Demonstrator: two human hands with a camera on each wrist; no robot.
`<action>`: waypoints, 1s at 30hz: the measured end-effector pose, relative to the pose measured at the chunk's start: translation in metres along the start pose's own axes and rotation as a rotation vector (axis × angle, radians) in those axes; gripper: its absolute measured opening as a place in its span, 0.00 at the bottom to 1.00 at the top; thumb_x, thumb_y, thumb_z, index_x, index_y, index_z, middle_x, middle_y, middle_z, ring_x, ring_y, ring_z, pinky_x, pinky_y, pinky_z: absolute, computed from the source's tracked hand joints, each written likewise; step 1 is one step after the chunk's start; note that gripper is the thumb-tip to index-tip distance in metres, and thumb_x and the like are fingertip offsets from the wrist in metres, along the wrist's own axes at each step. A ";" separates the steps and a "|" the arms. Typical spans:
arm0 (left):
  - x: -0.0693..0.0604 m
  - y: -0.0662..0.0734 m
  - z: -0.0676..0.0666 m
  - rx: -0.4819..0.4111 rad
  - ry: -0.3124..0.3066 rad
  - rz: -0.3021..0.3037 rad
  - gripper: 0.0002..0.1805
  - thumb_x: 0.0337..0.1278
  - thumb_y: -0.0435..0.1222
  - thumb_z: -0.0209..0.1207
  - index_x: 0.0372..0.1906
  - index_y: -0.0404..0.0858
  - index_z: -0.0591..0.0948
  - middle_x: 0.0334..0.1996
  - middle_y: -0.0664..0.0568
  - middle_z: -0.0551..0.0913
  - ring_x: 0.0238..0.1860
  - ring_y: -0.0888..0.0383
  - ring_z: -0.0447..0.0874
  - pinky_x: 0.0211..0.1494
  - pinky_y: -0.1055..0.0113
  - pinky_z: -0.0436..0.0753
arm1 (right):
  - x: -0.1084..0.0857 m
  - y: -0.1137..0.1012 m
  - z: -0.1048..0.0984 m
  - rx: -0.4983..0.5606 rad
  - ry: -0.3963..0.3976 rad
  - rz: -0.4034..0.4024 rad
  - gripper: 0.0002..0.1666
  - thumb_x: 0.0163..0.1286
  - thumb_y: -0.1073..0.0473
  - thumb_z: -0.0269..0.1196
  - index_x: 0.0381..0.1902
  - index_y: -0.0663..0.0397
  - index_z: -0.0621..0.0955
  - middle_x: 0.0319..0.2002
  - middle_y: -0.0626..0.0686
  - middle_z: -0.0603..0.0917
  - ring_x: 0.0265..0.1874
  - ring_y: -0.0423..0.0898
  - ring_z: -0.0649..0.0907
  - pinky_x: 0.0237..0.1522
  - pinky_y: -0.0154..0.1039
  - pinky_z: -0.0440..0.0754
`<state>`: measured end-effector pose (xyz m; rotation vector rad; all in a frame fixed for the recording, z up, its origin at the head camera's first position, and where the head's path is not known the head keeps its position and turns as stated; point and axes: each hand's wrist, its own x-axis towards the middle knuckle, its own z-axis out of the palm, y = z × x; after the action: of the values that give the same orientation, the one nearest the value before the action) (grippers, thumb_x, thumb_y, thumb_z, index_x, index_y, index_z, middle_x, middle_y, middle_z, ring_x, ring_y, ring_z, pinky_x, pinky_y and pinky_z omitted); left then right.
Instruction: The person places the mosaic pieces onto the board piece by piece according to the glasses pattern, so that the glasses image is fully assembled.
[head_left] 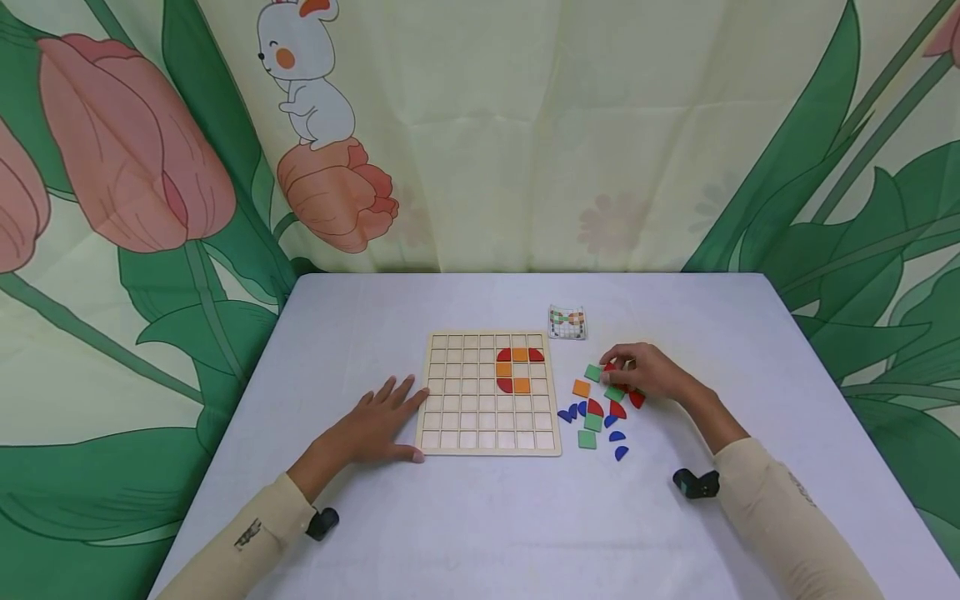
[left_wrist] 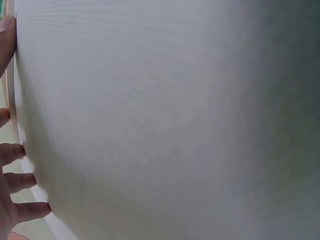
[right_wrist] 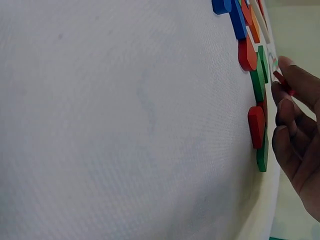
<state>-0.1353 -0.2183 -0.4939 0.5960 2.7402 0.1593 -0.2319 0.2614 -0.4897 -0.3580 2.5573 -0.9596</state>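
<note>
A wooden grid board [head_left: 457,414] lies on the table, holding several red rounded pieces [head_left: 504,386] and orange squares [head_left: 521,386] at its upper right. My left hand [head_left: 378,425] is spread flat, its thumb and fingertips touching the board's left edge. Over the loose pieces, my right hand [head_left: 647,372] pinches a red piece [right_wrist: 284,83] between thumb and fingers; its full shape is hidden. Below and beside that hand lie green squares [head_left: 587,439], red quarter-circle pieces [head_left: 617,409], an orange square [head_left: 581,388] and small blue pieces [head_left: 617,436].
A small pattern card [head_left: 567,322] with a coloured bow-like design lies just beyond the board's upper right corner. White cloth covers the table [head_left: 480,517]. Behind it hangs a curtain [head_left: 495,167] printed with tulips and a rabbit.
</note>
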 end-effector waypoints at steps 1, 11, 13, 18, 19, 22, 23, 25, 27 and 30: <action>0.000 0.000 0.000 0.000 0.001 0.001 0.59 0.46 0.73 0.61 0.81 0.52 0.54 0.82 0.44 0.48 0.81 0.36 0.43 0.73 0.32 0.59 | 0.000 -0.001 0.001 0.006 -0.002 0.003 0.18 0.67 0.55 0.69 0.53 0.55 0.83 0.32 0.53 0.82 0.28 0.47 0.81 0.31 0.37 0.84; 0.000 0.000 0.001 0.005 0.001 -0.002 0.59 0.46 0.73 0.60 0.81 0.53 0.53 0.82 0.45 0.47 0.81 0.37 0.43 0.73 0.32 0.58 | -0.002 -0.005 0.001 0.078 -0.025 0.007 0.21 0.67 0.58 0.69 0.56 0.60 0.83 0.31 0.54 0.83 0.26 0.48 0.82 0.32 0.37 0.84; 0.000 0.000 0.001 0.006 -0.002 -0.005 0.59 0.46 0.73 0.60 0.81 0.53 0.53 0.82 0.45 0.47 0.81 0.37 0.43 0.73 0.32 0.58 | -0.002 -0.005 0.001 0.094 -0.028 0.005 0.22 0.68 0.57 0.69 0.57 0.60 0.83 0.32 0.54 0.83 0.26 0.48 0.82 0.32 0.37 0.84; 0.000 0.001 0.000 0.001 -0.006 -0.010 0.59 0.46 0.73 0.61 0.81 0.53 0.53 0.82 0.45 0.47 0.81 0.37 0.43 0.73 0.32 0.58 | -0.002 -0.006 0.002 0.146 -0.038 -0.007 0.23 0.70 0.57 0.67 0.60 0.61 0.81 0.33 0.54 0.85 0.26 0.49 0.83 0.33 0.36 0.85; 0.000 0.001 0.000 0.001 -0.005 -0.010 0.59 0.46 0.73 0.61 0.81 0.53 0.53 0.82 0.45 0.47 0.81 0.37 0.43 0.73 0.32 0.58 | -0.003 -0.007 0.003 0.159 -0.040 -0.010 0.24 0.70 0.57 0.67 0.60 0.61 0.81 0.34 0.54 0.86 0.26 0.49 0.83 0.33 0.36 0.84; 0.001 0.001 0.001 0.007 0.000 -0.008 0.59 0.46 0.73 0.61 0.81 0.53 0.53 0.82 0.45 0.48 0.81 0.37 0.43 0.73 0.32 0.58 | -0.004 -0.008 0.004 0.186 -0.046 -0.029 0.24 0.71 0.57 0.65 0.62 0.61 0.80 0.37 0.55 0.88 0.26 0.49 0.83 0.33 0.35 0.84; 0.001 0.000 0.002 0.010 0.001 -0.008 0.60 0.45 0.73 0.60 0.81 0.53 0.53 0.82 0.45 0.48 0.81 0.37 0.43 0.73 0.32 0.58 | -0.004 -0.009 0.005 0.193 -0.046 -0.032 0.24 0.71 0.56 0.65 0.62 0.61 0.80 0.38 0.55 0.87 0.26 0.49 0.82 0.33 0.35 0.84; 0.001 0.000 0.002 0.014 0.000 -0.008 0.60 0.45 0.74 0.60 0.81 0.53 0.53 0.82 0.45 0.48 0.81 0.37 0.43 0.73 0.32 0.59 | -0.003 -0.010 0.008 0.202 -0.043 -0.041 0.24 0.71 0.56 0.65 0.61 0.60 0.81 0.38 0.56 0.86 0.27 0.50 0.81 0.32 0.35 0.83; 0.002 -0.001 0.002 0.016 0.000 -0.007 0.60 0.45 0.74 0.60 0.81 0.53 0.53 0.82 0.45 0.48 0.81 0.37 0.43 0.73 0.33 0.59 | -0.002 -0.011 0.011 0.207 -0.033 -0.034 0.23 0.70 0.54 0.66 0.60 0.58 0.82 0.37 0.55 0.85 0.26 0.50 0.81 0.31 0.35 0.83; 0.002 -0.001 0.002 0.016 0.001 -0.008 0.60 0.45 0.74 0.60 0.81 0.53 0.53 0.82 0.45 0.48 0.81 0.37 0.43 0.73 0.32 0.59 | -0.001 -0.015 0.015 0.218 -0.021 -0.017 0.22 0.69 0.52 0.67 0.58 0.56 0.83 0.34 0.55 0.84 0.26 0.51 0.81 0.31 0.37 0.83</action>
<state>-0.1360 -0.2183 -0.4968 0.5896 2.7469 0.1362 -0.2223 0.2418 -0.4897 -0.3260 2.4040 -1.2197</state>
